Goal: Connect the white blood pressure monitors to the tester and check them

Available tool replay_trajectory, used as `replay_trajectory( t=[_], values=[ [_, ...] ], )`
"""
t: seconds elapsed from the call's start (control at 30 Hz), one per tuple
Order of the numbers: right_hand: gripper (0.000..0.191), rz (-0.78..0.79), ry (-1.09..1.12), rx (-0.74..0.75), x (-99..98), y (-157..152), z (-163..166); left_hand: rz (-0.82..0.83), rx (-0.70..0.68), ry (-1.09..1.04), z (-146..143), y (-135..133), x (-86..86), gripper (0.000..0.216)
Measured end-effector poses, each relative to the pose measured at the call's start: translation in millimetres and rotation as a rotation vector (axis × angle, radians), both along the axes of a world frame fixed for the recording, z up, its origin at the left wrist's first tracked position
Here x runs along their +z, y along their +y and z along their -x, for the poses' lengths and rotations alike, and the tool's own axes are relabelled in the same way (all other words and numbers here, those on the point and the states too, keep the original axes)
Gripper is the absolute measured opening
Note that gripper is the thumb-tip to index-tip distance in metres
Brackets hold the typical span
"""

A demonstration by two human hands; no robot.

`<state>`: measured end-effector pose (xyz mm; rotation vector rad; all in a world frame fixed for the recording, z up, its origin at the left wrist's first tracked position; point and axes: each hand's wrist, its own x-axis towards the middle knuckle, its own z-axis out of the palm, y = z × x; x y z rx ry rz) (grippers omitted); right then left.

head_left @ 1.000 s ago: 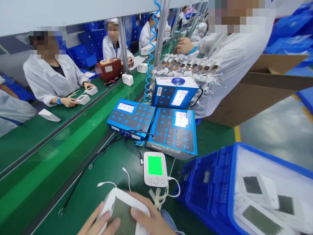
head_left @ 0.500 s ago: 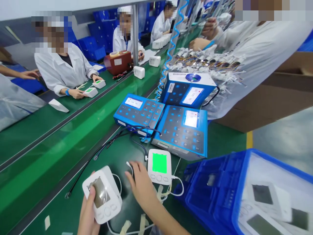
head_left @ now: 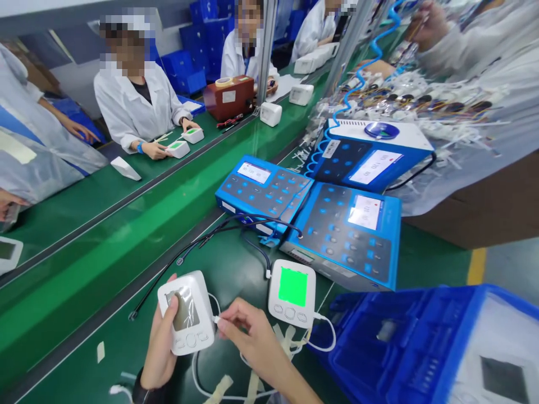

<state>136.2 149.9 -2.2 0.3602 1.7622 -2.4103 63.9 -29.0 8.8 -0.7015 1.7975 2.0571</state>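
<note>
My left hand (head_left: 162, 342) is closed round a white blood pressure monitor (head_left: 197, 331), its thumb lying over the dark, unlit screen. At the monitor's right side, my right hand (head_left: 250, 331) pinches the small white plug of a cable (head_left: 217, 320). The plug's tip is against the side of the case; whether it sits inside a socket I cannot tell. Just beyond my right hand, a second monitor (head_left: 275, 286) lies face up with a bright green screen. A white cable joins its right side and a dark tube its left.
Blue tester boxes (head_left: 332, 241) stand behind the monitors, with black tubes (head_left: 202, 235) trailing left. A blue crate (head_left: 404, 336) holding monitors is at right. Tape strips (head_left: 252, 387) hold cables down. Across the green line, a person (head_left: 135, 106) handles two monitors.
My right hand has moved left and down, bringing the plug to the side of the held monitor. That monitor has turned more upright. The camera view has shifted left.
</note>
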Motion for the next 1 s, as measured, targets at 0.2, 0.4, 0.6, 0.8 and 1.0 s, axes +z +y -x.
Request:
replay_trajectory(
  t=[0.2,0.4,0.6,0.8,1.0],
  values=[
    [0.01,-0.187,0.005,0.188,2.7,5.8,-1.3,0.094,-0.143,0.023,-1.4,-5.1,2.6,0.104],
    [0.011,-0.167,0.005,0.177,-8.1,3.0,4.0,0.145,-0.164,0.05,1.4,-4.7,3.1,0.094],
    [0.011,-0.243,0.025,0.168,-3.3,15.2,7.7,0.168,-0.257,0.137,9.7,4.3,-0.8,0.091],
    [0.082,-0.352,-0.084,0.04,-2.9,16.5,7.9,0.117,-0.46,0.28,12.6,25.2,-5.8,0.079],
    [0.078,-0.154,-0.091,-0.167,-28.3,10.8,11.6,0.8,-0.491,0.646,66.0,2.2,-31.2,0.053]
  ],
)
